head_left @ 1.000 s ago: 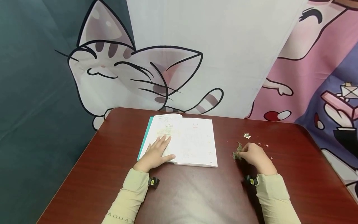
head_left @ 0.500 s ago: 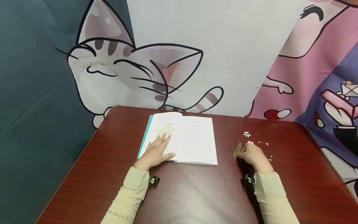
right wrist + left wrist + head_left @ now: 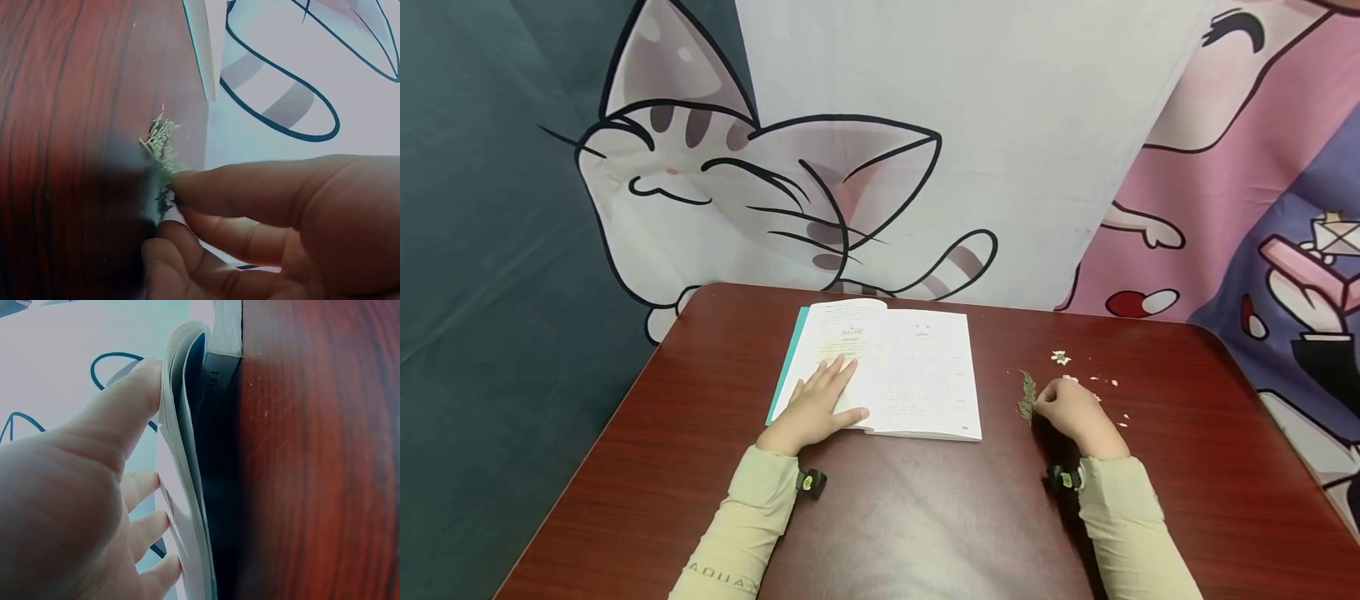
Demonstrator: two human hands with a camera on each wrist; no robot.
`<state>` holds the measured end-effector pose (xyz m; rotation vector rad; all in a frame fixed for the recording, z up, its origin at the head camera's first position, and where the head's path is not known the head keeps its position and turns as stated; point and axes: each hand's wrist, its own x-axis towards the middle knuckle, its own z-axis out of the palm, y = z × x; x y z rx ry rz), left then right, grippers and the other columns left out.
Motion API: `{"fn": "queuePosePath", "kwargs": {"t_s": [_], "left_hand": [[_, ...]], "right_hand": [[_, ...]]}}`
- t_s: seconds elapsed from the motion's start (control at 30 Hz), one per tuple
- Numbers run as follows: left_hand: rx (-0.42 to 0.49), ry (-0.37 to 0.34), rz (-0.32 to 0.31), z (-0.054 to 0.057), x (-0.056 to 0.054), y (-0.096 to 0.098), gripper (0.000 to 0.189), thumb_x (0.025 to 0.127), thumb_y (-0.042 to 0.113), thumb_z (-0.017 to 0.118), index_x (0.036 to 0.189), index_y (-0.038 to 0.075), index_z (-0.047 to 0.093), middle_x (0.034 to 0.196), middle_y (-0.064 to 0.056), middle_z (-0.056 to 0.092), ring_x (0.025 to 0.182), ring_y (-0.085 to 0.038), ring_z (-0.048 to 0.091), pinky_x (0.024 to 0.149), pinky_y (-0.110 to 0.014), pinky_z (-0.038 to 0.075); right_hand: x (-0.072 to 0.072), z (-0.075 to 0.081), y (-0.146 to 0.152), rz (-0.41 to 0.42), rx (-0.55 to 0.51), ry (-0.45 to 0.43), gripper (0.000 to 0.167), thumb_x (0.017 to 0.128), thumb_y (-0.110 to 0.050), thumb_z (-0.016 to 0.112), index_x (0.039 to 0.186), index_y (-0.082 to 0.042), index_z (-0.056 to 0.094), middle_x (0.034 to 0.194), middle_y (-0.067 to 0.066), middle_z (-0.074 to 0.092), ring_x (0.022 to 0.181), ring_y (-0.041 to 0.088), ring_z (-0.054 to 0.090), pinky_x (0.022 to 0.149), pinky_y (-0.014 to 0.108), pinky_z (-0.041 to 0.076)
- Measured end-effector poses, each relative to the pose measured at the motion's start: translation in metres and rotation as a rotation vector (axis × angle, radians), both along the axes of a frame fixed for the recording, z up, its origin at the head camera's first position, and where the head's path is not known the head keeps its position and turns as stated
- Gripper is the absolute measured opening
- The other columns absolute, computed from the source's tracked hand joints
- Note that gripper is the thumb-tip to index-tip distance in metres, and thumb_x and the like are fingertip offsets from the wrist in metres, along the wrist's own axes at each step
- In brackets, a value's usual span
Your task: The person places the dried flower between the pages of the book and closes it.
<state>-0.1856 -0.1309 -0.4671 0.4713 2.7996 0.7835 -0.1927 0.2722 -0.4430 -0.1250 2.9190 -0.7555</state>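
An open book point(image 3: 928, 375) with white pages and a teal cover edge lies on the table. My left hand point(image 3: 812, 410) rests spread on its left page, thumb near the lower edge. In the left wrist view the left hand point(image 3: 94, 487) touches the page edges with straight fingers. To the right of the book my right hand point(image 3: 1081, 417) pinches a small feathery green leaf sprig point(image 3: 1026, 398) at its side. The right wrist view shows the sprig point(image 3: 162, 140) between the thumb and fingers of the right hand point(image 3: 262, 219), close to the tabletop; its lower part is partly hidden.
A small white flower point(image 3: 1060, 357) lies beyond the right hand. Several pale pink petals point(image 3: 1114, 383) are scattered beside it. The reddish-brown table point(image 3: 925, 517) ends at a cartoon-printed backdrop point(image 3: 1037, 125).
My right hand has shifted slightly left with the green sprig, which now shows more fully beside the fingers. The left hand stays spread on the book.
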Motion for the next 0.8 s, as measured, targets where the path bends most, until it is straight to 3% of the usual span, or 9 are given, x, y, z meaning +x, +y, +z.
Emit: {"fn": "queuePosePath", "kwargs": {"t_s": [0.17, 0.27, 0.8], "left_hand": [[-0.007, -0.002, -0.001, 0.000, 0.000, 0.000, 0.083, 0.097, 0.048, 0.065, 0.162, 0.013, 0.026, 0.168, -0.015, 0.019, 0.154, -0.041, 0.011, 0.114, -0.073, 0.011], [-0.012, -0.001, -0.001, 0.000, 0.000, 0.001, 0.083, 0.097, 0.048, 0.065, 0.162, 0.013, 0.026, 0.168, -0.015, 0.018, 0.154, -0.040, 0.011, 0.114, -0.073, 0.011], [-0.009, -0.008, 0.010, -0.001, -0.001, 0.001, 0.083, 0.097, 0.049, 0.065, 0.162, 0.015, 0.026, 0.168, -0.014, 0.018, 0.154, -0.040, 0.010, 0.116, -0.072, 0.009]], "right_hand": [[0.000, -0.001, -0.004, -0.053, -0.037, 0.043, 0.009, 0.080, -0.007, 0.060, 0.072, -0.008, 0.057, 0.069, 0.001, 0.056, 0.065, 0.019, 0.050, 0.065, 0.035, 0.041], [0.000, 0.000, -0.007, -0.073, -0.065, 0.074, 0.005, 0.080, -0.008, 0.063, 0.077, -0.007, 0.060, 0.072, 0.004, 0.059, 0.067, 0.020, 0.053, 0.065, 0.035, 0.043], [-0.002, 0.000, -0.026, -0.169, -0.273, 0.236, 0.013, 0.089, -0.013, 0.075, 0.096, -0.003, 0.072, 0.085, 0.010, 0.074, 0.076, 0.018, 0.064, 0.068, 0.034, 0.046]]}}
